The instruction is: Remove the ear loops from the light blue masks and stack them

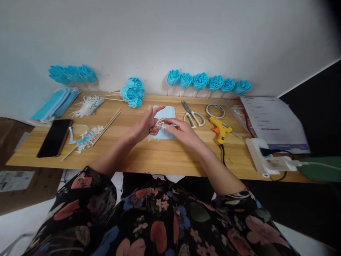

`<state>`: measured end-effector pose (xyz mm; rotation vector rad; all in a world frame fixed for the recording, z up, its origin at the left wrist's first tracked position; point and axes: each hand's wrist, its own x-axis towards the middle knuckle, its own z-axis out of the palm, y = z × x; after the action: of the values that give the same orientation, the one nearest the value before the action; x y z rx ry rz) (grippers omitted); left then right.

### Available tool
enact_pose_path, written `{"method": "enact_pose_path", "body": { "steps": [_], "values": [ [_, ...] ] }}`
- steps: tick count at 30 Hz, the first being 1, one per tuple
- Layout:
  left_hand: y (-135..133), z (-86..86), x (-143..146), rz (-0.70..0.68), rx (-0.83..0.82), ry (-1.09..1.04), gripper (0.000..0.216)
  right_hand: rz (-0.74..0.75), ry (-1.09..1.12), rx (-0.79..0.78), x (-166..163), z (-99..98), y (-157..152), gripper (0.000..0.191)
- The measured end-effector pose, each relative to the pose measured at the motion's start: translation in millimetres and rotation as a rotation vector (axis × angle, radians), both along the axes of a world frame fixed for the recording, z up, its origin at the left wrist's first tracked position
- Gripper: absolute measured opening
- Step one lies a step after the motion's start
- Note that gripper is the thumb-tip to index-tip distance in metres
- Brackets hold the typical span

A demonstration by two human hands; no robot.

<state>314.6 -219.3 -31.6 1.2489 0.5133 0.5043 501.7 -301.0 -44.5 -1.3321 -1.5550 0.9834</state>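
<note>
My left hand (146, 124) and my right hand (181, 131) meet over the middle of the wooden table (149, 156). Both pinch thin white elastic strings (160, 123) stretched between them. My left forefinger points up and away. Under the hands lies a light blue face mask (166, 113), flat on the table and partly covered by my fingers.
White-handled scissors (193, 114), a tape roll (215, 110) and a yellow glue gun (220, 129) lie right of the mask. Blue fabric roses (207, 81) line the wall. Wooden sticks (106, 126), a phone (55, 137), stacked masks (54, 104) at left. A power strip (262, 156) and papers (271, 119) at right.
</note>
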Motion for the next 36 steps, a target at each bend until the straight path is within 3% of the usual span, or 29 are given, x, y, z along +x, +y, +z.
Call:
{"method": "enact_pose_path", "body": {
  "steps": [4, 9, 11, 16, 23, 27, 32, 36],
  "values": [
    [-6.1, -2.3, 9.5, 0.074, 0.028, -0.03, 0.1, 0.109, 0.158, -0.083, -14.8, -4.2, 0.9, 0.05],
    [-7.1, -7.2, 14.4, 0.124, 0.028, -0.015, 0.094, -0.02, 0.183, -0.064, -16.8, -10.7, 3.8, 0.073],
    [-7.5, -7.1, 17.6, 0.129, 0.017, -0.001, 0.092, -0.039, 0.207, -0.045, -15.9, -11.6, 5.9, 0.069],
    [-13.5, -1.8, 25.5, 0.117, -0.041, 0.025, 0.092, -0.122, 0.291, 0.067, -13.0, -11.6, 10.1, 0.027],
    [-16.9, 10.6, 31.6, 0.123, -0.155, 0.086, 0.085, -0.236, 0.295, 0.032, -12.1, -7.1, 10.2, 0.027],
    [-15.0, 16.6, 33.9, 0.159, -0.252, 0.072, 0.057, -0.24, 0.467, -0.082, -15.2, -8.3, 14.8, 0.037],
    [-14.4, 14.0, 31.4, 0.173, -0.237, -0.015, 0.079, -0.21, 0.647, -0.155, -15.4, -4.6, 15.1, 0.045],
    [-14.1, 5.6, 30.5, 0.156, -0.155, -0.067, 0.087, -0.152, 0.65, -0.158, -12.6, -2.7, 10.9, 0.045]
  ]
}}
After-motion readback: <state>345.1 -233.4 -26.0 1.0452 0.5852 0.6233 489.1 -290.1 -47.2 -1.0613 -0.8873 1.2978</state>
